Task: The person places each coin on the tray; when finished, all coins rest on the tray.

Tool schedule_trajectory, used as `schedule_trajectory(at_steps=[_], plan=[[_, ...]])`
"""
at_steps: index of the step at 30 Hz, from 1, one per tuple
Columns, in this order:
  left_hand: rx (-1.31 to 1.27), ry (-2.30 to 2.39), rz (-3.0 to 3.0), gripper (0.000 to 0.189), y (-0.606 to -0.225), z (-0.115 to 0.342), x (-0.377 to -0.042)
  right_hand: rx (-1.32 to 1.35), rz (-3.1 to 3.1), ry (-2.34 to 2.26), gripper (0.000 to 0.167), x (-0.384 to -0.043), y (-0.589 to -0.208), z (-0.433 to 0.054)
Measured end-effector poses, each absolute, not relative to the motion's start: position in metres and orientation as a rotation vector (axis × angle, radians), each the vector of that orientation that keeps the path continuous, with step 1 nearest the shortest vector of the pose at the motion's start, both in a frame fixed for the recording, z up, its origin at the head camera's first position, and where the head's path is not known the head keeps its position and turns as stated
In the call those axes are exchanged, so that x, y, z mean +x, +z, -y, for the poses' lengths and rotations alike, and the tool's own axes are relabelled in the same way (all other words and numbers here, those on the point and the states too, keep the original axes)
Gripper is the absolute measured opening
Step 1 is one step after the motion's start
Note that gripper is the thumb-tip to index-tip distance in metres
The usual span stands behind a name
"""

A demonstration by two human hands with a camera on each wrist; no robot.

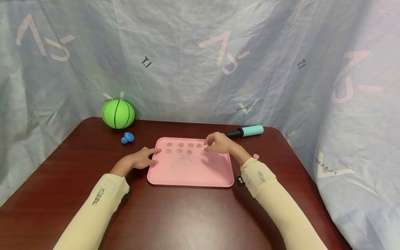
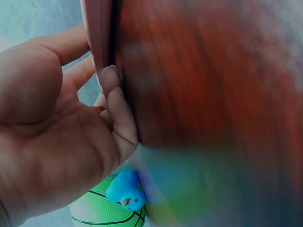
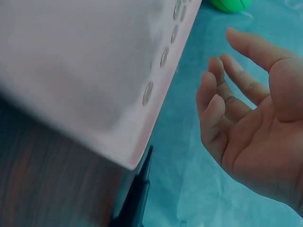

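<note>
A shallow pink tray point(image 1: 193, 173) lies on the dark table, with several round coins point(image 1: 179, 151) in two rows along its far side. At the tray's left edge, my left hand point(image 1: 142, 158) pinches the rim; the left wrist view has the thumb on the inner side and other fingers along the outer side. Over the far right part of the tray hovers my right hand point(image 1: 218, 143), fingers loosely bent. In the right wrist view nothing shows between its fingers, and coins point(image 3: 147, 93) lie flat near the tray's long edge.
One more coin point(image 1: 256, 156) lies on the table right of the tray. Behind it is a turquoise tube point(image 1: 252, 130) with a black tapered end. A green ball point(image 1: 118, 114) and a blue rubber duck point(image 2: 127, 189) stand at the back left. A grey curtain point(image 1: 181, 69) hangs behind the table.
</note>
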State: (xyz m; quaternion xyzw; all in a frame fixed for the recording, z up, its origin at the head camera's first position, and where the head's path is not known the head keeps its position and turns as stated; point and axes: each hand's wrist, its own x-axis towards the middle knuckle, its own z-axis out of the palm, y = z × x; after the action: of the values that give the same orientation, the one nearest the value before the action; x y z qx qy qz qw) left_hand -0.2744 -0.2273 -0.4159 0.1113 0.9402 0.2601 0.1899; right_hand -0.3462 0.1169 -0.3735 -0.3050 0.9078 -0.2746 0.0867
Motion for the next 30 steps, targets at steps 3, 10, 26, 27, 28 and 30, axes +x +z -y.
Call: schedule_trajectory(at_steps=[3, 10, 26, 27, 28, 30], plan=[[0.315, 0.731, -2.637, 0.062, -0.417, 0.227, -0.274, -0.918, -2.689, -0.849, 0.023, -0.342, -0.372, -0.133], [0.325, 0.718, -2.636, 0.062, -0.416, 0.228, -0.275, -0.902, -2.675, -0.88, 0.029, -0.331, -0.368, -0.172], [0.354, 0.715, -2.64, 0.062, -0.411, 0.226, -0.273, -0.676, -2.665, -0.808, 0.033, -0.309, -0.378, -0.26], [0.352, 0.715, -2.641, 0.062, -0.411, 0.226, -0.273, -0.665, -2.651, -0.813, 0.034, -0.309, -0.379, -0.265], [0.349, 0.716, -2.643, 0.062, -0.411, 0.226, -0.273, -0.655, -2.637, -0.817, 0.035, -0.308, -0.381, -0.269], [0.36, 0.711, -2.645, 0.062, -0.412, 0.226, -0.272, -0.641, -2.617, -0.832, 0.035, -0.306, -0.384, -0.278]])
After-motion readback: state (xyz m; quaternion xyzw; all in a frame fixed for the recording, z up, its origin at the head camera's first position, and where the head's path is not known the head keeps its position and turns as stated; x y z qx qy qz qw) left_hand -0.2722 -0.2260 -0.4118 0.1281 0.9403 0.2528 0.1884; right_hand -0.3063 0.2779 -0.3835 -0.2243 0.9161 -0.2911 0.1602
